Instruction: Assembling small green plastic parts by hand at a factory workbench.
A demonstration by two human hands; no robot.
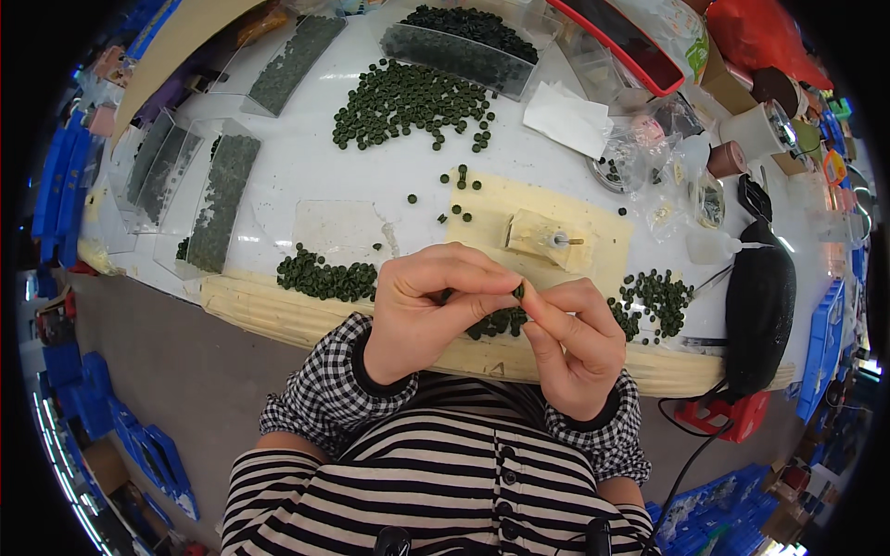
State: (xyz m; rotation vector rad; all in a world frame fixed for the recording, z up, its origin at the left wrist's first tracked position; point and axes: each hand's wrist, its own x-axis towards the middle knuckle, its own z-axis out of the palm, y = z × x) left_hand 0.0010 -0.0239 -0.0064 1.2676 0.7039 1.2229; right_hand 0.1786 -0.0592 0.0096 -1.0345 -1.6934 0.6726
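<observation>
In front of me, a small dark green round piece (518,290) is pinched between the thumb and index finger of my left hand (422,306). My right hand (582,343) meets it from the other side, its fingers curled and an index fingertip against the piece. Beneath my hands lies a heap of similar green pieces (498,323), partly hidden by them. Just beyond, a pale block with a metal pin (542,238) rests on a yellow sheet (601,215). More pieces are piled left (324,276), right (660,298) and farther back (413,107).
Clear boxes of dark pieces (461,46) stand at the back and another clear box (222,199) at the left. A white tissue (567,119) lies near a red-edged phone-like slab (621,42). At the right are a dropper bottle (712,246) and a black padded object (760,310).
</observation>
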